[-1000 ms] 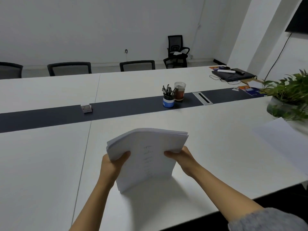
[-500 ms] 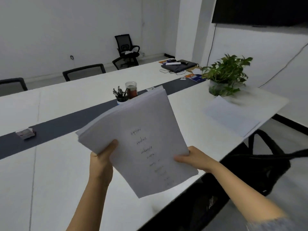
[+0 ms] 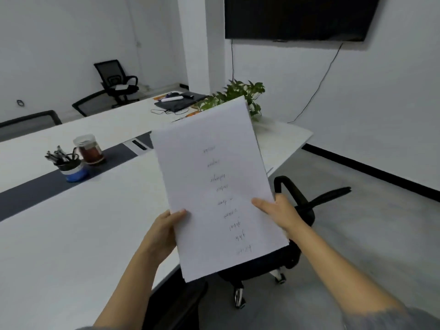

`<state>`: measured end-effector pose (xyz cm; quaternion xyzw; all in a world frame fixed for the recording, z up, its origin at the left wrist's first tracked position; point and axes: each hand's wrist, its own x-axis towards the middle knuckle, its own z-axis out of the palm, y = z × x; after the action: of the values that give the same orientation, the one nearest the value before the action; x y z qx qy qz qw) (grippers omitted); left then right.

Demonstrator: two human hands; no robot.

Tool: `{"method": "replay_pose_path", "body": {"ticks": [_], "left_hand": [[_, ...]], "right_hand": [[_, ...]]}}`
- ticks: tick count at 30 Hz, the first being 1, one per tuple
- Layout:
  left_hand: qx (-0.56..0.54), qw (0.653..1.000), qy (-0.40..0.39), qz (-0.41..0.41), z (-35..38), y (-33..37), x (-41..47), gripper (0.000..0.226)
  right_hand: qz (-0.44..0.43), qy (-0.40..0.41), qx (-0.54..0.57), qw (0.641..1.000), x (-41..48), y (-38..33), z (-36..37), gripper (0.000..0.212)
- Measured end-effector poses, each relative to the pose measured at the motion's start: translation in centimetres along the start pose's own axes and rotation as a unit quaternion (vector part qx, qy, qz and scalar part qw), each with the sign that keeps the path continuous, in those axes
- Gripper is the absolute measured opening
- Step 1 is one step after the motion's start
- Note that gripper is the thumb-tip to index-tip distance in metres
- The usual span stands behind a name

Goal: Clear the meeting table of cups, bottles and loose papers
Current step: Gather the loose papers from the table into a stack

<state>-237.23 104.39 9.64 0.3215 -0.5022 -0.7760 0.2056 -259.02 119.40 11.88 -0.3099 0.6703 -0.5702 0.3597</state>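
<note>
While both hands hold it up in the air, the thick stack of white paper sheets (image 3: 221, 186) fills the middle of the view, tilted up towards the camera, with a column of faint handwriting on its top sheet. The left hand (image 3: 164, 231) grips the stack's edge at 8 o'clock: the thumb lies on the top sheet and the other fingers (image 3: 179, 213) are hidden underneath. The right hand (image 3: 279, 211) grips the edge at 4 o'clock in the same way, thumb on top. The stack's lower half hangs past the near edge of the long white tabletop (image 3: 71, 234), above a black swivel chair (image 3: 302, 208) that stands on the grey floor at 4 o'clock.

At 9 o'clock from the stack, a white-and-blue cup packed with dark pens (image 3: 69, 165) stands on the dark grey strip (image 3: 28, 191) that runs along the tabletop. A clear glass jar with brownish contents (image 3: 89, 148) stands just beside the cup, at its 1 o'clock; whether the two touch cannot be told.

At 12 o'clock a green leafy potted plant (image 3: 240, 94) shows above the stack's top edge, its pot hidden by the paper. A dark flat laptop (image 3: 181, 102) lies on the tabletop at 11 o'clock, with a white oblong object on it. A black wall screen (image 3: 297, 17) hangs high at 1 o'clock, and a black mesh office chair (image 3: 116, 79) stands by the far wall at 10 o'clock.
</note>
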Motion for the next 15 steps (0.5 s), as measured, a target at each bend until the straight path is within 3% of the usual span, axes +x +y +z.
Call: {"method": "replay_pose_path", "body": {"ticks": [8,13,15], "left_hand": [[-0.048,0.992,-0.043,-0.105,11.5,-4.4,3.9,0.031],[-0.064,0.983,-0.114,-0.130,17.0,-5.5,7.2,0.056],[-0.065,0.981,-0.129,-0.130,19.6,-5.4,8.4,0.052]], "right_hand": [[0.038,0.082,-0.029,0.995,-1.9,1.3,-10.9,0.023],[0.024,0.125,-0.030,0.991,-3.7,1.2,-16.5,0.022],[0.024,0.151,-0.027,0.988,-4.0,1.1,-18.6,0.018]]}}
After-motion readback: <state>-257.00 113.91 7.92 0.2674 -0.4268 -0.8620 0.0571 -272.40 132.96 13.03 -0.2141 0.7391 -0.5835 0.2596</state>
